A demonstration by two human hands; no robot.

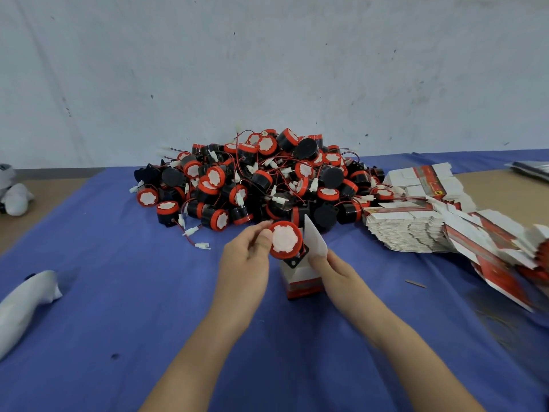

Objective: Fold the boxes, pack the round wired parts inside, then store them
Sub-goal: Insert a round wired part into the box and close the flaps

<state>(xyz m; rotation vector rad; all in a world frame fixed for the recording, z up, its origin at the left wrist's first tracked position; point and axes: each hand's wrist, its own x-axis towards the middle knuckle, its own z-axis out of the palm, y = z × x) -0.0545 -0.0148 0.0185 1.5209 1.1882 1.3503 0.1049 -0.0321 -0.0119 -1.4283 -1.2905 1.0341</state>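
Left hand pinches one round wired part at the folded box held by right hand; centre pile and flat boxes at right await.

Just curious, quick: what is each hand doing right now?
Left hand: holding round red-capped black wired part.
Right hand: holding white-and-red cardboard box by its flap.

A: Views?
B: One only. Head-worn, wide-angle, facing forward and down across the blue cloth to the wall.
A: How near?
B: Close. Left hand holding a round part and right hand pinching the box sit mid-frame, with the pile just beyond.
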